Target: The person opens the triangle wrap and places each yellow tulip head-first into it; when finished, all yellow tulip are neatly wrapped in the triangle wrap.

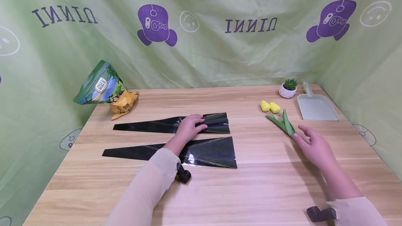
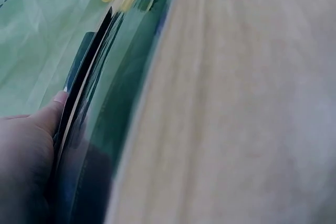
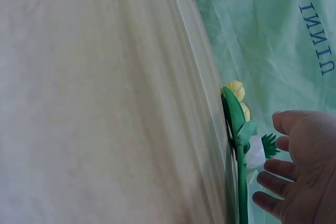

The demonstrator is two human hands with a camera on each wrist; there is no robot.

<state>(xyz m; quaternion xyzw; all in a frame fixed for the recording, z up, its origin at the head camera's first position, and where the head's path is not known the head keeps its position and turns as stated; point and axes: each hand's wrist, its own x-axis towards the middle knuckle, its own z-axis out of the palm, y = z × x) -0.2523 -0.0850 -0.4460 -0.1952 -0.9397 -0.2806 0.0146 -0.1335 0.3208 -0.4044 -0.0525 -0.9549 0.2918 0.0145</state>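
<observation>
Two black tapered plastic sleeves lie flat on the table, a rear one (image 1: 150,126) and a front one (image 1: 213,152). My left hand (image 1: 187,128) rests on the rear sleeve, fingers extended toward its wide end; the left wrist view shows that hand (image 2: 26,156) at the sleeve's edge. To the right lie yellow artificial tulips (image 1: 270,106) with green leaves (image 1: 284,124). My right hand (image 1: 315,147) is over the stem end, fingers loosely spread. In the right wrist view the hand (image 3: 310,166) is beside the green stem (image 3: 242,182), with a gap between them.
An upright green and orange bag (image 1: 110,90) stands at the back left. At the back right are a small succulent in a white pot (image 1: 287,91) and a grey dustpan (image 1: 317,107). A green printed curtain (image 1: 201,58) encloses the table's back and sides.
</observation>
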